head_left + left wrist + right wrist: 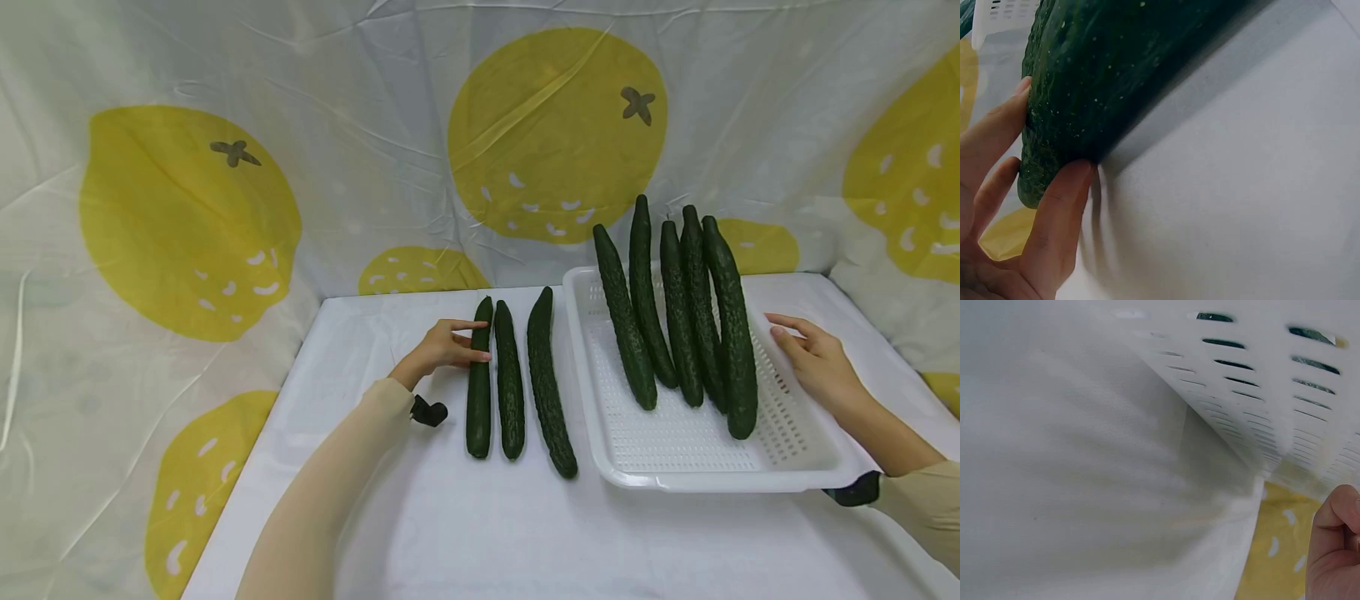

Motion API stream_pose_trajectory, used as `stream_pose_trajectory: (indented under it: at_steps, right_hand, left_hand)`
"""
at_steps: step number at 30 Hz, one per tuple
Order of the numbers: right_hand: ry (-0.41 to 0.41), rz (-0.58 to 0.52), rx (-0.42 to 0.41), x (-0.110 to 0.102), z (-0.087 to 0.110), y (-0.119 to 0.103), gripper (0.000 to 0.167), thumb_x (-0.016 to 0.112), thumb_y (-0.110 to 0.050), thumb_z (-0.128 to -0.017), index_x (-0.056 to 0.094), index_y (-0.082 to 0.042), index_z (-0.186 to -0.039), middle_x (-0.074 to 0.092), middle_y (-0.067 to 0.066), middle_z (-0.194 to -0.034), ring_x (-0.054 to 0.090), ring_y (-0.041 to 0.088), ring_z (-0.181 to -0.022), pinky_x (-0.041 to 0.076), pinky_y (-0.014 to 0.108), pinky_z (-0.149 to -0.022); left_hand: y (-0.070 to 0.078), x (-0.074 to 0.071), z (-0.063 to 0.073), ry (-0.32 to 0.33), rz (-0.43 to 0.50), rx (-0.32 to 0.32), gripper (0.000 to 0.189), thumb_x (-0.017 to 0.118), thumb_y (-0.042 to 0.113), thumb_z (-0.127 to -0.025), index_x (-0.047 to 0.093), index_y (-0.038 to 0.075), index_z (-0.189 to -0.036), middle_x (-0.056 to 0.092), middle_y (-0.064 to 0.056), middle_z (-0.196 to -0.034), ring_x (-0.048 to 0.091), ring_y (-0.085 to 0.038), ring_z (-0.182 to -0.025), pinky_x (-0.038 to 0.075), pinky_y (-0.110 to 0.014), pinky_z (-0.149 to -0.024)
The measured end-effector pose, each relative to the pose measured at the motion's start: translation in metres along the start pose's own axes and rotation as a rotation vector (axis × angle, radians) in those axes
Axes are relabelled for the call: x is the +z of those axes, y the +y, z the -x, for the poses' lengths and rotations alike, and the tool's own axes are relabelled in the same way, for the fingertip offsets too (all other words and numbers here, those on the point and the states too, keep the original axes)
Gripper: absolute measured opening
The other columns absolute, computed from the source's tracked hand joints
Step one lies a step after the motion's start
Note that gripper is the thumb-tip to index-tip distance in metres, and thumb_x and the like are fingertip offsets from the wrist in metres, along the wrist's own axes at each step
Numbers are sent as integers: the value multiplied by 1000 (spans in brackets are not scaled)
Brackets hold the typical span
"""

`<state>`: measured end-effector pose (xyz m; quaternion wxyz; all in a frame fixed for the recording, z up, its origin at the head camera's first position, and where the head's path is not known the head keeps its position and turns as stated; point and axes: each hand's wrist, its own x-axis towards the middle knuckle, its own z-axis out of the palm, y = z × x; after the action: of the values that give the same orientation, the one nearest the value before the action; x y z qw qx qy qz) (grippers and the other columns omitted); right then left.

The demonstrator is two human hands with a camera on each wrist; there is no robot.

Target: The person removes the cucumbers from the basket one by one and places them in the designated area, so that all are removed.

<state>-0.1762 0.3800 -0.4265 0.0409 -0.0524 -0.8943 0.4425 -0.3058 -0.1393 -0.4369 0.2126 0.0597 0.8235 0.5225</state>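
Note:
My left hand [448, 343] holds the leftmost cucumber [478, 408] between thumb and fingers near its far end. In the left wrist view the thumb and fingertips lie on opposite sides of the bumpy dark green cucumber [1091, 81]. Two more cucumbers lie roughly parallel on its right, a straight one [510, 392] and a slightly curved one [549, 392]. At the right, my right hand [817, 362] grips the right rim of a white plastic basket [705, 482]. Its bent thumb [1338, 515] shows by the slotted basket wall [1260, 375] in the right wrist view.
Several cucumbers [626, 325] lean in the basket, their far ends rising above its back rim. A white cloth covers the table [450, 533]. Behind it hangs a pale curtain [360, 150] printed with yellow lemons.

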Motion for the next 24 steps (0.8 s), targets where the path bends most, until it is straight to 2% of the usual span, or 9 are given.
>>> stream_pose_trajectory:
  at_steps: [2,5,7,9,13,14,19,22,24]
  right_hand:
    - [3,8,-2,0,0,0,59,38,-41,-108,34,-5,-154,40,43,-138,38,45,-131,27,71,-103]
    - [14,21,-20,0,0,1,57,40,-39,-108,36,-6,-154,44,42,-135,48,17,-124,32,64,-104]
    - [24,34,-31,0,0,2,55,41,-38,-108,38,-6,-153,46,41,-134,47,-1,-111,38,51,-103]
    - [29,41,-34,-1,0,2,54,42,-37,-108,39,-7,-153,47,41,-132,43,-9,-106,39,48,-101]
    - [37,49,-34,-1,1,3,53,42,-36,-108,40,-7,-152,48,41,-132,44,-9,-104,42,38,-98]
    - [35,49,-31,-1,1,3,53,42,-37,-108,40,-7,-152,47,41,-132,44,-10,-103,41,42,-99]
    - [39,52,-35,-1,1,3,54,43,-36,-108,41,-3,-151,49,41,-130,38,-18,-92,42,21,-84]
    - [36,52,-27,0,1,3,55,42,-37,-108,40,-2,-151,49,41,-131,40,-15,-94,44,33,-92]
    - [38,46,-28,0,0,2,55,42,-36,-108,39,-1,-151,47,41,-132,50,-2,-106,43,43,-99]
  left_hand:
    - [2,1,1,-9,-20,10,68,84,5,-81,57,11,-143,57,-30,-131,66,-33,-108,60,-37,-77]
    - [3,0,2,-14,-15,10,68,84,5,-81,56,10,-143,55,-30,-133,64,-33,-111,60,-37,-78]
    - [1,-1,2,-17,7,1,69,84,4,-81,56,11,-144,53,-31,-135,63,-34,-114,60,-36,-79]
    - [-2,-3,2,-25,40,-10,69,82,4,-83,54,11,-145,50,-32,-138,61,-35,-117,60,-37,-81]
    - [-8,-6,2,-39,95,-23,68,80,3,-85,52,13,-147,47,-31,-141,59,-35,-120,59,-36,-83]
    - [-9,-6,3,-43,100,-21,68,79,3,-86,52,13,-148,47,-31,-141,59,-35,-121,59,-36,-83]
    - [-10,-8,5,-52,89,-5,67,79,4,-86,53,13,-147,48,-30,-141,60,-34,-119,59,-36,-83]
    - [-7,-11,7,-59,60,1,66,79,6,-87,53,13,-147,49,-31,-140,63,-33,-115,58,-39,-85]
    - [-5,-14,7,-62,34,5,65,79,8,-87,53,12,-147,50,-31,-139,65,-33,-111,58,-41,-86]
